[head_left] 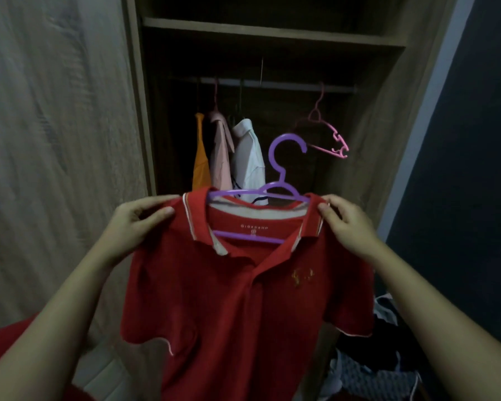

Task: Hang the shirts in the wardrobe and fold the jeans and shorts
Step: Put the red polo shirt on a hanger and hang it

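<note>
A red polo shirt [229,308] hangs in front of me on a purple hanger [284,166], whose hook sticks up above the collar. My left hand [136,224] pinches the shirt's left shoulder and my right hand [347,224] pinches the right shoulder. Behind it stands the open wardrobe [272,36] with its rail [287,83]. On the rail's left part hang an orange shirt [200,163], a pink shirt [220,151] and a white shirt [248,157].
An empty pink hanger [330,134] hangs at the rail's right end. The wardrobe door [55,140] stands open on the left. A heap of dark and patterned clothes [373,366] lies at the lower right. A dark wall [475,169] is on the right.
</note>
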The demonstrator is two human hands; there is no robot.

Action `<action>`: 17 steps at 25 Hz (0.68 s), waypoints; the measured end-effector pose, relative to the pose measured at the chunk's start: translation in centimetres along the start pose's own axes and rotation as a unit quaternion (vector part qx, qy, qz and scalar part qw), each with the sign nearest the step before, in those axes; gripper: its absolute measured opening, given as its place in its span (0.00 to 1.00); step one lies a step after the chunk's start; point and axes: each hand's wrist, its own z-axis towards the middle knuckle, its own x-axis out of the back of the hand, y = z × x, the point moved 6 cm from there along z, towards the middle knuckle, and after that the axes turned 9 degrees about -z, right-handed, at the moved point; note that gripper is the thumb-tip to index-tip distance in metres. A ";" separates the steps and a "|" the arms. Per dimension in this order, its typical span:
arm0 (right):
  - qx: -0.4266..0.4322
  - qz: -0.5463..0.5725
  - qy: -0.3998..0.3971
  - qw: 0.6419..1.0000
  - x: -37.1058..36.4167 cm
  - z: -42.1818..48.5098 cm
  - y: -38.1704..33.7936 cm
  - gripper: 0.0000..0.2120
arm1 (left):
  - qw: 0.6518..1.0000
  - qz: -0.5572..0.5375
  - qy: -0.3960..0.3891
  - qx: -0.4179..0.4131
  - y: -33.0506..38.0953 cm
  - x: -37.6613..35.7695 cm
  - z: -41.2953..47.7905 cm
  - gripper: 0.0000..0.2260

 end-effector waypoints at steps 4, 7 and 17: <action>0.035 -0.014 0.019 0.999 1.6 1.1 -2.0 0.07 | 0.992 0.113 -0.054 -0.006 1.4 0.2 0.5 0.17; 0.051 -0.043 0.014 0.998 1.9 1.6 -3.6 0.08 | 0.965 0.241 -0.077 -0.069 3.7 -1.4 1.4 0.25; 0.089 -0.069 0.018 0.994 3.4 1.7 -3.1 0.18 | 0.973 0.203 -0.036 -0.104 5.6 -1.8 2.8 0.16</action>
